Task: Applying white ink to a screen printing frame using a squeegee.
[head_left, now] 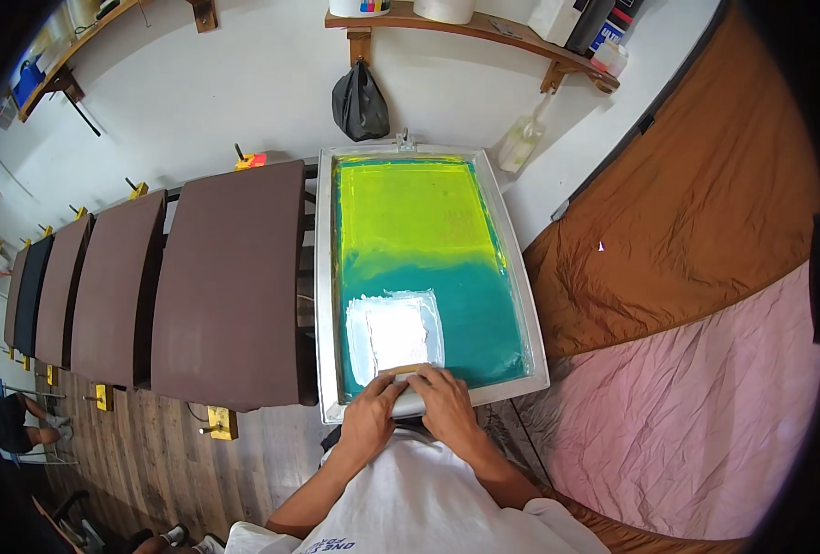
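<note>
A screen-printing frame (536,319) with a pale rim lies in front of me. Its mesh is yellow-green over the far half and teal (479,309) over the near half. White ink (399,334) covers a roughly square patch at the near left of the mesh. Just behind that patch, by the near rim, both hands grip a squeegee with a tan edge (404,369). My left hand (369,412) is closed on its left end and my right hand (443,406) on its right end. The fingers and thumbs hide most of the squeegee.
Brown padded boards (230,286) stand in a row to the left, with yellow clamps (223,423) at their ends. A shelf (493,30) with containers and a hanging black bag (361,103) is on the far wall. Brown and pink fabric (669,406) hangs at right. Another person (24,420) is far left.
</note>
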`<state>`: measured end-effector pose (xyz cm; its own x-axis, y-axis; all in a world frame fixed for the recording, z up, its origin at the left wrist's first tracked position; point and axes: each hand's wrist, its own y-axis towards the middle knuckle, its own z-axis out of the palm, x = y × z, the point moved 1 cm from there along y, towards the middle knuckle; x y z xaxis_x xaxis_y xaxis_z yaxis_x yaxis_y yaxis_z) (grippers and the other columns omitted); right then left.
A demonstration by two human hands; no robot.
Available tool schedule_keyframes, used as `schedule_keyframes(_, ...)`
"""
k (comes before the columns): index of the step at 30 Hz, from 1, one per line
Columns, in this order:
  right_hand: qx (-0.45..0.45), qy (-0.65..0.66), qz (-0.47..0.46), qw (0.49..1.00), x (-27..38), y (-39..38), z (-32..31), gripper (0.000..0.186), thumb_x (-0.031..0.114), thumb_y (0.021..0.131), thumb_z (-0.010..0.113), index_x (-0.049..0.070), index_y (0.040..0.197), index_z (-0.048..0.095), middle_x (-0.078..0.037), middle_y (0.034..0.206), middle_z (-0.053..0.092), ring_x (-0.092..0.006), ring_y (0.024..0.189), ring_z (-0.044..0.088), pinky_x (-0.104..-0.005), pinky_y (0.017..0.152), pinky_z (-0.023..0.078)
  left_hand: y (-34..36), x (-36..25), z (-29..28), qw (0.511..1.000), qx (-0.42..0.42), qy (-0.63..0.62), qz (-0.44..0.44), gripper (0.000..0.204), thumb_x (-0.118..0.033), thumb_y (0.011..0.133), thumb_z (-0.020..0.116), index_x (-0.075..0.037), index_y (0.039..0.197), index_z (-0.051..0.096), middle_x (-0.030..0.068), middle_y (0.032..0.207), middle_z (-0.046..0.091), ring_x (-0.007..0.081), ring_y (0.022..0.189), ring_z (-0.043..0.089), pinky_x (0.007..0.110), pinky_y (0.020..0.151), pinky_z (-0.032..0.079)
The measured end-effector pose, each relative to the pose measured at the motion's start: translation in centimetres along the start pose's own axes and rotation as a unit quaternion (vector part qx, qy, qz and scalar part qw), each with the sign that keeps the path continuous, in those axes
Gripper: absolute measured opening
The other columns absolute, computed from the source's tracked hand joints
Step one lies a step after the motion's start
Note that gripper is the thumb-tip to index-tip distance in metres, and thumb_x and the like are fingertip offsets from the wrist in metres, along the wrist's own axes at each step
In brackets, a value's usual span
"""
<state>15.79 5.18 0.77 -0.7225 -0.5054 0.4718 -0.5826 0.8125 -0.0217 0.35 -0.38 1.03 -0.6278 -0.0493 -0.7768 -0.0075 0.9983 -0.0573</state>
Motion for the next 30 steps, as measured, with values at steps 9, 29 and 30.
schedule_keyframes(9, 0.053, 0.027, -0.002, 0.998, -0.6, 3.2, -1.7, 0.046, -0.008, 0.069, 0.059, 0.005, 0.113, 0.066, -0.015, 0.111, 0.065, -0.0363, 0.109, 0.059, -0.0462, 0.091, 0.048, 2.5, 0.9, -0.8, 0.998, -0.018, 0.047, 0.028, 0.055, 0.009, 0.069, 0.058, -0.012, 0.120, 0.066, 0.0172, 0.109, 0.067, 0.0382, 0.090, 0.068, 0.045, 0.079, 0.056)
schedule_keyframes(29, 0.111, -0.037, -0.005, 0.993, -3.9, 12.0, -0.6, 0.041, 0.001, 0.067, 0.063, 0.010, 0.106, 0.070, -0.019, 0.101, 0.066, -0.0394, 0.097, 0.063, -0.0470, 0.085, 0.053, 10.7, 5.2, -1.5, 0.992, 0.012, 0.119, 0.035, 0.044, 0.007, 0.069, 0.061, -0.011, 0.109, 0.069, 0.0193, 0.092, 0.067, 0.0391, 0.086, 0.066, 0.045, 0.077, 0.055)
schedule_keyframes(30, 0.113, -0.034, -0.007, 0.993, -3.8, 10.9, -0.6, 0.043, 0.001, 0.068, 0.062, 0.010, 0.109, 0.069, -0.018, 0.099, 0.065, -0.0392, 0.096, 0.062, -0.0469, 0.085, 0.052, 9.8, 4.8, -1.2, 0.994, 0.000, 0.105, 0.044, 0.043, 0.006, 0.069, 0.061, -0.011, 0.108, 0.070, 0.0198, 0.091, 0.067, 0.0393, 0.084, 0.067, 0.045, 0.075, 0.055)
